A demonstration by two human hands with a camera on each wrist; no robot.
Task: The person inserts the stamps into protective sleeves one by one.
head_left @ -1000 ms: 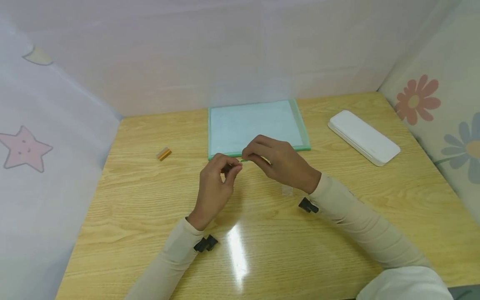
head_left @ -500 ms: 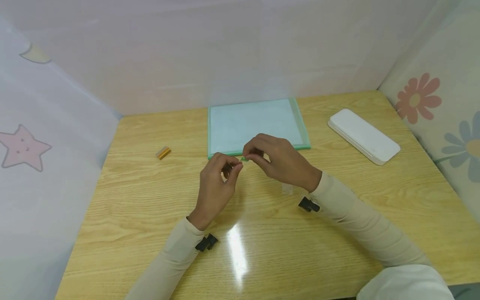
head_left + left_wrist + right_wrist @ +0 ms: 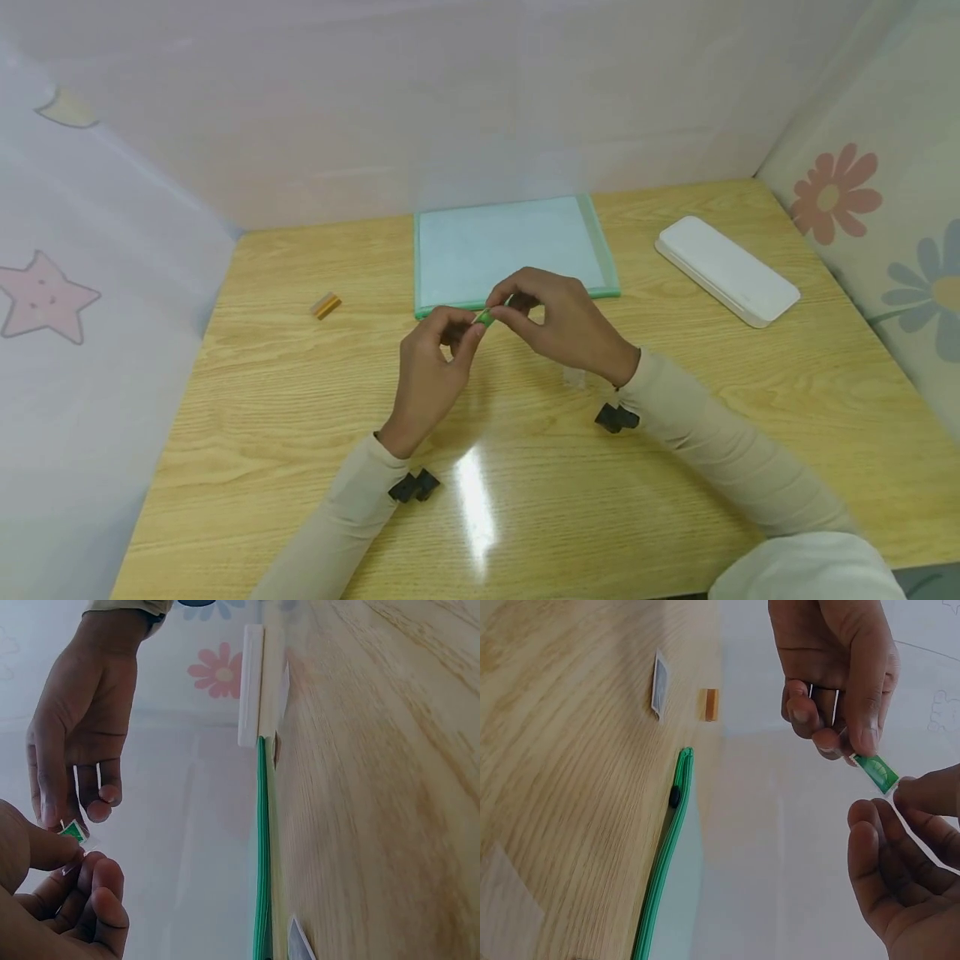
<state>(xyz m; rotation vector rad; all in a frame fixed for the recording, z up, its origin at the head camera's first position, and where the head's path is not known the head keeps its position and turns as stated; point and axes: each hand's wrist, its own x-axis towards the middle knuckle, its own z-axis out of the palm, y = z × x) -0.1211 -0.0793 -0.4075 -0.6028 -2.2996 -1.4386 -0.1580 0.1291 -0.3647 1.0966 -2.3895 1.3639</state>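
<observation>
Both hands meet over the table just in front of the green-edged folder. My left hand (image 3: 429, 371) pinches a small flat green piece with white edges (image 3: 486, 317) between thumb and fingertip. From the other side, my right hand (image 3: 566, 321) pinches its opposite end. In the right wrist view the green piece (image 3: 877, 774) slants between the two sets of fingertips and has a lighter printed shape on its face. In the left wrist view only a corner of the green piece (image 3: 74, 832) shows beside a clear film edge.
A pale folder with green edges (image 3: 510, 250) lies at the back. To its right rests a white case (image 3: 727, 271), to its left a small orange-and-grey block (image 3: 327, 306). A clear film square (image 3: 574, 377) lies below the right hand; a small grey card (image 3: 660, 686) shows in the right wrist view.
The green piece has turned between the fingertips, from a thin sliver to showing more of its face. Both hands stay nearly in place, with small finger movements.
</observation>
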